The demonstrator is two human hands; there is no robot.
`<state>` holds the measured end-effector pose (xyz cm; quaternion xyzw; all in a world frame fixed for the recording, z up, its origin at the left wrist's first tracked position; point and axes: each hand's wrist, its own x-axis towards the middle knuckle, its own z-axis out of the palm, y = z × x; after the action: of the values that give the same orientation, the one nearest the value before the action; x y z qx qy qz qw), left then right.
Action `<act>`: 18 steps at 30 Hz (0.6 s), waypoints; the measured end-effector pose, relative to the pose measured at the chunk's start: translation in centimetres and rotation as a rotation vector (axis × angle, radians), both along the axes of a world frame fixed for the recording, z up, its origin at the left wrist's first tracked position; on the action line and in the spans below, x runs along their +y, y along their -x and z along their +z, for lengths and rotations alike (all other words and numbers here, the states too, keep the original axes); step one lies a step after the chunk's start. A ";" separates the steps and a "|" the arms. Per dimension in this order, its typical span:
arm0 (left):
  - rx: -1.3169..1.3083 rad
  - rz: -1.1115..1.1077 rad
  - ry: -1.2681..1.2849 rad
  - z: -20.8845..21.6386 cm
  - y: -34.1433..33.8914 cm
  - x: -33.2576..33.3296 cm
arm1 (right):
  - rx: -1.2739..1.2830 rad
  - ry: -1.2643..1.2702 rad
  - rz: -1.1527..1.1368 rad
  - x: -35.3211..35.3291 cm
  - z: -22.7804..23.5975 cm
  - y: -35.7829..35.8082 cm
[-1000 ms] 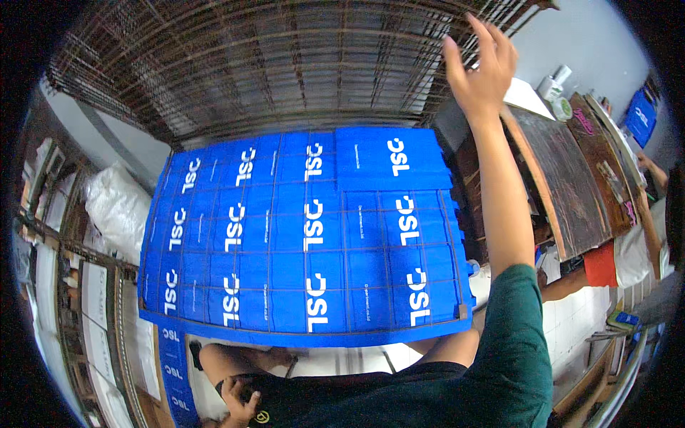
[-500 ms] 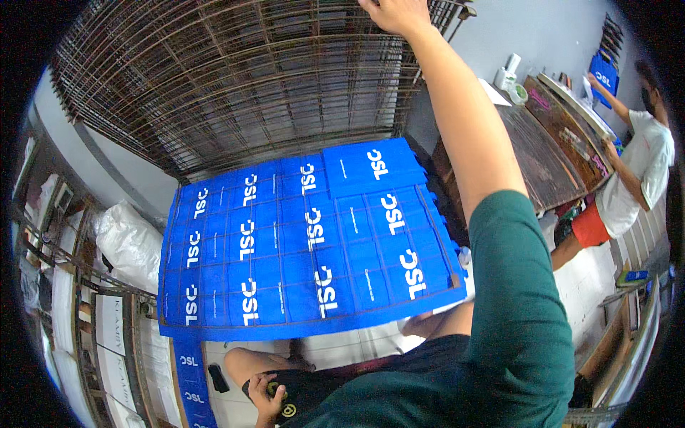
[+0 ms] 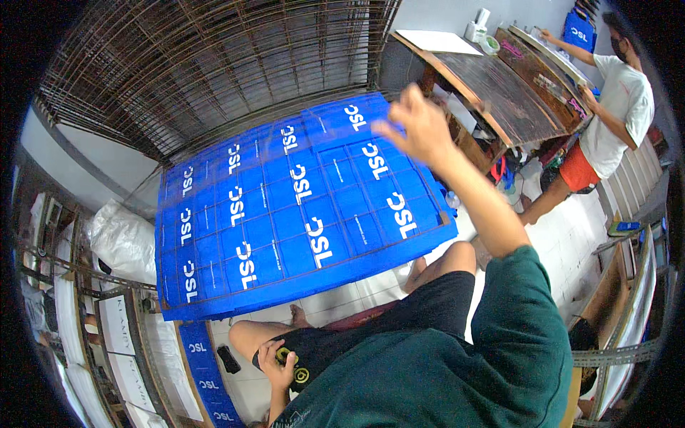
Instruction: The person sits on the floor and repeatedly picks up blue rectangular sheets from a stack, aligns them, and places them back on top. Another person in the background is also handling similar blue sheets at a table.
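Observation:
My right hand (image 3: 419,127) is raised above the far right corner of the blue printed sheets (image 3: 335,207), slightly blurred. Its fingers are apart and hold nothing. Under it, a thin wire rack (image 3: 267,200) lies as a grid over the sheets, which carry white lettering. Blurred wires show across the far part of the sheets. Behind them, a stack of brown wire racks (image 3: 214,64) stands tilted up. My left hand (image 3: 277,364) rests on my thigh in black shorts, with its fingers loosely bent and apart, holding nothing I can see.
A person (image 3: 617,107) in a white shirt stands at a dark worktable (image 3: 514,93) on the right. A clear plastic bundle (image 3: 121,239) and shelves (image 3: 128,349) are on the left. A black object (image 3: 228,359) lies on the floor beside a blue printed strip (image 3: 203,371).
My right hand has come down and nearer from the top of the raised racks, letting go of them. The view has shifted, showing more floor and worktable. My left hand stays on my thigh.

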<state>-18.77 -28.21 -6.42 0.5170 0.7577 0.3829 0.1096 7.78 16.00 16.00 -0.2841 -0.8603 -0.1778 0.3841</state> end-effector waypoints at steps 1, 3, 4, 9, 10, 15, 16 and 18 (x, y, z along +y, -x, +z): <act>-0.003 -0.014 0.009 0.1 0.0 0.1 | -0.052 0.077 -0.007 -2.0 -2.6 -0.9; -0.006 -0.010 -0.037 -0.7 0.1 -0.3 | -0.171 0.341 -0.014 -5.7 -7.7 -2.4; -0.019 -0.009 -0.041 -0.7 0.1 -0.3 | -0.181 0.393 -0.006 -7.0 -10.5 -2.9; -0.033 0.005 0.025 -1.5 1.1 -1.1 | -0.185 0.659 0.009 -10.4 -19.4 -3.1; -0.020 0.004 0.044 -1.4 1.0 -0.9 | -0.175 0.667 -0.007 -10.9 -20.0 -2.8; -0.089 0.023 0.078 -2.2 1.6 0.7 | -0.204 0.777 -0.107 -11.3 -22.5 -2.3; -0.099 0.022 0.072 -2.6 1.9 1.2 | -0.251 0.806 -0.125 -11.3 -22.8 -2.1; -0.116 0.021 0.061 -3.3 2.6 1.6 | -0.262 0.711 -0.118 -11.2 -23.1 -2.5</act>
<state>-21.34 -26.63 -9.73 0.4825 0.7666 0.3902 0.1652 10.24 4.81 -7.06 -0.4236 -0.8922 0.0750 0.1375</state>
